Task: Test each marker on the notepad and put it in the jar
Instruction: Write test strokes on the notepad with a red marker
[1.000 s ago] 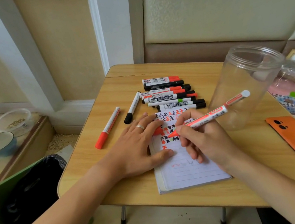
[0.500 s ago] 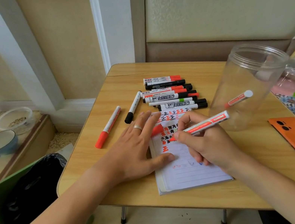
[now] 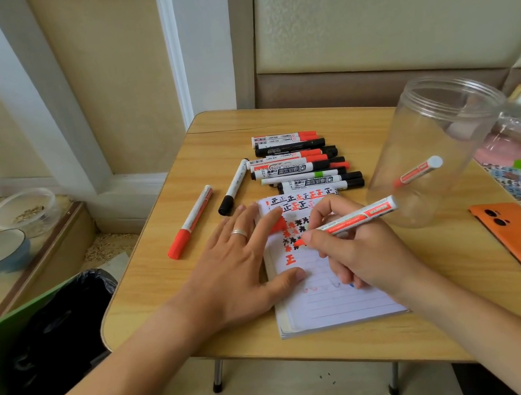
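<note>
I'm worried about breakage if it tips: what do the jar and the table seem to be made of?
The jar looks like clear, thin plastic, not glass: fully see-through, with a moulded threaded rim and a marker inside visible through the wall. The table appears to be wood or wood-look laminate, smooth, with light printed-looking grain; which one I can't tell.

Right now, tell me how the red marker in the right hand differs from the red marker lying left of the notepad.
The held marker is uncapped, its red tip on the notepad; the lying marker is capped. The held marker is gripped by the right hand and tilted off the page; the lying marker rests flat on the table, untouched, clear of the left hand. Both have white barrels with red markings.
</note>
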`<state>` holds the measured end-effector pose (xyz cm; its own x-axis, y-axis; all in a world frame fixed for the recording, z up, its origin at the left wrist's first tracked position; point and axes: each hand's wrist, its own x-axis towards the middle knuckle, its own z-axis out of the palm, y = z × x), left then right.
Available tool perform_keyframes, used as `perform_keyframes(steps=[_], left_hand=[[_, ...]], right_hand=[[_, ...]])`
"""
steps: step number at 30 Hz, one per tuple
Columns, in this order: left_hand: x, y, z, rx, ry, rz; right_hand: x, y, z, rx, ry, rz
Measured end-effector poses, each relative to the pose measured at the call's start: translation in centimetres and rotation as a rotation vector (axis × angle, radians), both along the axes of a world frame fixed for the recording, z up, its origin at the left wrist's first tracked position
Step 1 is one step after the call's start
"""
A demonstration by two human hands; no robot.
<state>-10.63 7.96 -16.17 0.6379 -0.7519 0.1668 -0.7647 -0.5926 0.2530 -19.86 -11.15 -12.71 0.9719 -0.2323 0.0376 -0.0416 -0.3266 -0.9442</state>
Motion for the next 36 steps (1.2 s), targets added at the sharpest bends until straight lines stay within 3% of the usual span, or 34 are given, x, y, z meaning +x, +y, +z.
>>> perform_keyframes(steps=[14, 36], left_hand=[[0.60, 0.21, 0.81, 0.003, 0.090, 0.021], [0.57, 0.08, 0.40, 0.055, 0.047, 0.053]], right_hand=[[0.00, 0.03, 0.00, -0.011, 0.036, 0.004], [-0.37, 0.20, 0.11, -0.025, 0.023, -0.055]])
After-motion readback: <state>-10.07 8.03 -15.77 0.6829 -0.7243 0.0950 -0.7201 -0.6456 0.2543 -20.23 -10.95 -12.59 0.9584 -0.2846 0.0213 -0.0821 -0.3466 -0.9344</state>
